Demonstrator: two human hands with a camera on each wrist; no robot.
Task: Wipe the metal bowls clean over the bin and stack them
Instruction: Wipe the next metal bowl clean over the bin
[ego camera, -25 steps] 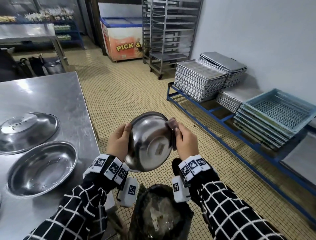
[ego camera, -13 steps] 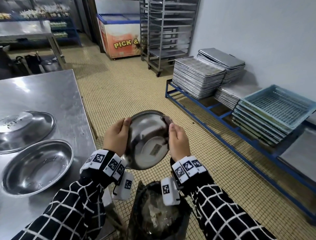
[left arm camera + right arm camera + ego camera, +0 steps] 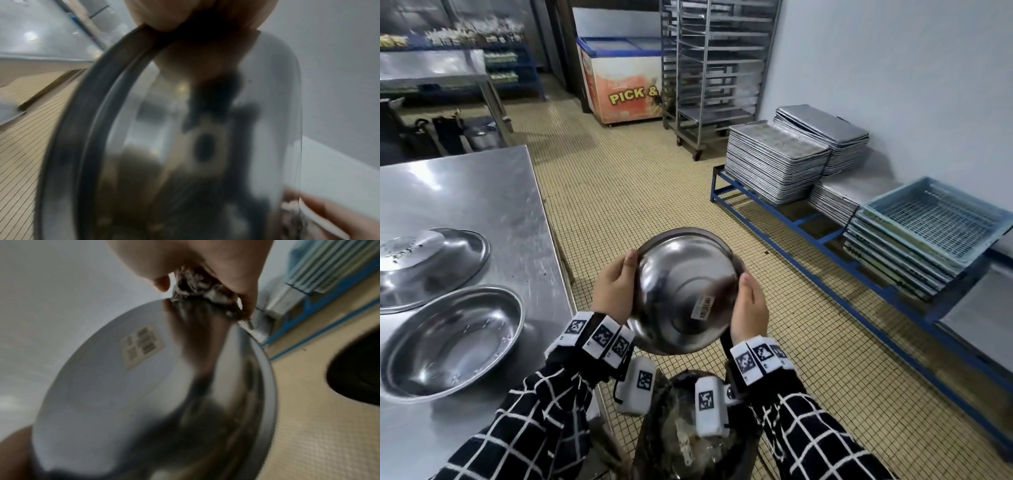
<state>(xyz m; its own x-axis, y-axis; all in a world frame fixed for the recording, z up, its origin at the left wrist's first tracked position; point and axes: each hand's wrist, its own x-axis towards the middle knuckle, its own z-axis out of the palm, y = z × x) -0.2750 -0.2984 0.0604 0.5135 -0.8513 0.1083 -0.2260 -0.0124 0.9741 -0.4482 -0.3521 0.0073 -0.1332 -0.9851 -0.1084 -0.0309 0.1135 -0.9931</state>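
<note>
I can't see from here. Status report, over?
Left hand gripping bowl rim. Right hand wiping its edge with wad. Bowl over bin. Nothing blocking.

The head view looks forward and down from above, taking in the steel table (image 3: pixel 482 205) at 9 o'clock, the tray rack (image 3: pixel 808 219) at 2 o'clock and the bin (image 3: pixel 688 428) at 6 o'clock. Each wrist view sits very close, blurred, facing along its hand at the held bowl (image 3: pixel 685 294) from opposite sides. All three views share that bowl (image 3: pixel 185 146) (image 3: pixel 144 386).
</note>
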